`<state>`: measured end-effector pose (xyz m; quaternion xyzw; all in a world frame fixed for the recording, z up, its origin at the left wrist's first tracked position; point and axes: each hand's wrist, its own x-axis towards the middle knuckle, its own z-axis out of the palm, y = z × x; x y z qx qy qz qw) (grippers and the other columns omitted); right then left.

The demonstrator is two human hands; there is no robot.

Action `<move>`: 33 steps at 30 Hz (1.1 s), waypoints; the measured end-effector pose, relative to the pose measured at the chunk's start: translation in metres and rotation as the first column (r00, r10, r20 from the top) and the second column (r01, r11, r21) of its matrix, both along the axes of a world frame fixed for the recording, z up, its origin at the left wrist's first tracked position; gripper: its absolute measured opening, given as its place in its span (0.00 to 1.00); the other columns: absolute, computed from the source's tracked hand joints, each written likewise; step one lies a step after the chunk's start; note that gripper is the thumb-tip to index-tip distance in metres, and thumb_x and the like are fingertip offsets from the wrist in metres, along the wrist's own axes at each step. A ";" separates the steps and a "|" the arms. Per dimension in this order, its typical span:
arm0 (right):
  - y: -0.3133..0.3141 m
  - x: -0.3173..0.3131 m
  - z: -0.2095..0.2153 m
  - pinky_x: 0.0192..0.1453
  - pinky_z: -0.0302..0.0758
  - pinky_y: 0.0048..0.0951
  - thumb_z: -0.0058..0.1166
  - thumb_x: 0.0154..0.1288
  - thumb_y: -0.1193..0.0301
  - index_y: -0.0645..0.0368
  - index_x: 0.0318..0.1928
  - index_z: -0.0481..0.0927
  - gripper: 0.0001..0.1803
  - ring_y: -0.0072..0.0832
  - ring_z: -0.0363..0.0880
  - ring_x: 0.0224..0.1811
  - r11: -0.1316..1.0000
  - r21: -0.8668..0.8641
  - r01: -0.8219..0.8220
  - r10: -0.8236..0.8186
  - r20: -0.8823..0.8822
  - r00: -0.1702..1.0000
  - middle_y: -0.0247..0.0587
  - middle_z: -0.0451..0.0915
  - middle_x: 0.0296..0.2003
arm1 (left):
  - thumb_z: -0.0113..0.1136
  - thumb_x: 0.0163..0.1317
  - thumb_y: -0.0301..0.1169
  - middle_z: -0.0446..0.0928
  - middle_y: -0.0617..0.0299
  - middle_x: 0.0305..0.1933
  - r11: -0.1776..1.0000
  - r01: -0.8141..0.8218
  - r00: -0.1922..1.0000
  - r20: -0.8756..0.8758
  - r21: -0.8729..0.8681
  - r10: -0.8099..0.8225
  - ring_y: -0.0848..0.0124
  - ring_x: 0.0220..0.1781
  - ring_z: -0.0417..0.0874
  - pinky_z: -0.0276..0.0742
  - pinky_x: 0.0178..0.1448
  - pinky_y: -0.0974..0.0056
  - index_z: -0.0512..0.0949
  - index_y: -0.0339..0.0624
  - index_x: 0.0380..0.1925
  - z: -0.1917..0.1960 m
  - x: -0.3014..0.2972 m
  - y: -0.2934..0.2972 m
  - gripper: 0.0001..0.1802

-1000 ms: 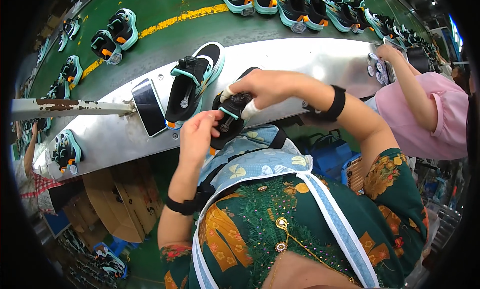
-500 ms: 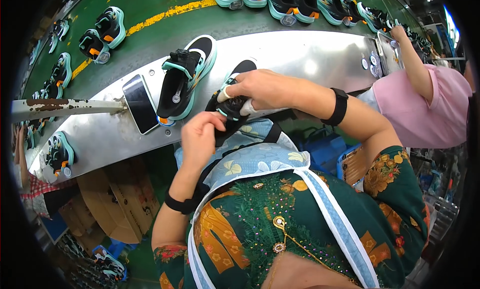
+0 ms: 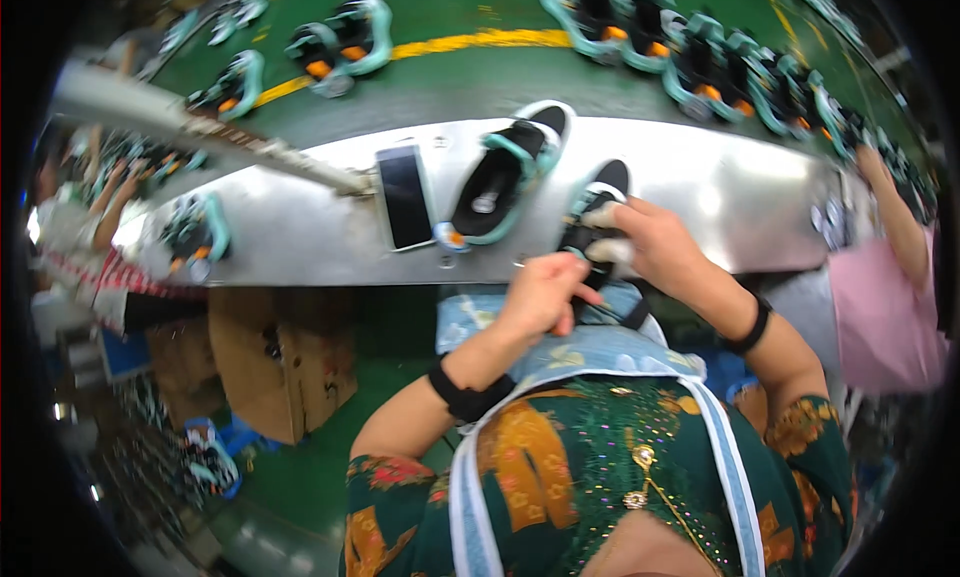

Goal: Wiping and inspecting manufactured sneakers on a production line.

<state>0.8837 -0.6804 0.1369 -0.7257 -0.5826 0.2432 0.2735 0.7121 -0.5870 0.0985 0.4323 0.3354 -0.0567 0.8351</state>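
Phone (image 3: 404, 199) and rust-patched post (image 3: 150, 107) at a metal bench (image 3: 700, 202)
The phone lies beside the post's lower end; a cardboard box (image 3: 258, 367) stands below, a yellow stripe (image 3: 480, 41) runs beyond, a co-worker in pink (image 3: 885, 322) is at right.

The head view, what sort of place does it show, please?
Probably a shoe factory: many matching black and mint shoes stand lined up beyond the metal bench, the right hand holds a similar shoe, and a co-worker in pink is nearby.
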 end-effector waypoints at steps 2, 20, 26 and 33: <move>0.006 0.007 0.027 0.41 0.74 0.37 0.64 0.53 0.68 0.54 0.48 0.79 0.20 0.42 0.78 0.36 0.993 -0.076 -0.091 0.078 -0.153 0.985 0.46 0.79 0.34 | 0.47 0.70 0.36 0.82 0.48 0.32 1.000 -0.018 1.000 0.003 -0.005 0.018 0.75 0.07 0.68 0.61 0.10 0.73 0.75 0.34 0.39 -0.004 -0.001 -0.004 0.14; -0.061 0.007 0.058 0.37 0.77 0.26 0.52 0.69 0.56 0.67 0.56 0.73 0.27 0.24 0.81 0.30 0.957 -0.112 -0.268 -0.035 -0.961 0.276 0.38 0.80 0.29 | 0.60 0.59 0.31 0.74 0.53 0.33 0.365 -0.175 0.820 0.341 0.914 -0.460 0.53 0.37 0.76 0.72 0.40 0.56 0.73 0.38 0.46 0.071 0.009 -0.014 0.16; -0.029 -0.006 0.093 0.36 0.76 0.34 0.59 0.58 0.45 0.60 0.49 0.75 0.31 0.37 0.82 0.31 0.572 -0.502 -0.649 0.352 -0.564 0.747 0.48 0.82 0.33 | 0.62 0.53 0.27 0.73 0.51 0.34 0.336 -0.066 0.759 0.265 0.940 -0.594 0.52 0.38 0.74 0.70 0.41 0.54 0.74 0.39 0.45 0.044 -0.004 -0.027 0.18; -0.046 0.065 0.022 0.36 0.74 0.24 0.58 0.64 0.67 0.54 0.51 0.81 0.15 0.20 0.76 0.32 0.982 -0.076 0.172 -0.188 -0.470 0.862 0.34 0.80 0.36 | 0.49 0.70 0.34 0.79 0.51 0.45 0.962 0.013 1.000 -0.001 0.271 -0.014 0.73 0.34 0.81 0.71 0.25 0.75 0.73 0.31 0.49 0.034 -0.007 -0.003 0.16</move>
